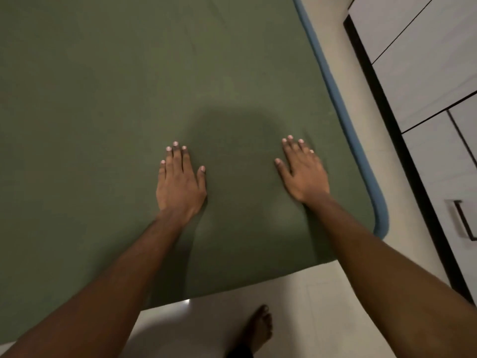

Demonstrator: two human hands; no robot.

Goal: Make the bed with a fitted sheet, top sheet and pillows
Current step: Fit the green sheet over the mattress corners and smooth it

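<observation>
On green sheet (129, 86) — left hand (180, 187), right hand (304, 174) flat, fingers (176, 156) spread.

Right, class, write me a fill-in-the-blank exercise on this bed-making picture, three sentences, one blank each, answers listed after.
1. Both hands, the left hand and the right hand, lie ____ on the sheet, fingers stretched out.
2. The sheet is ____ in colour.
3. Along the bed's right side a ____ edge shows beside the sheet.

Missing words: flat; green; blue
</observation>
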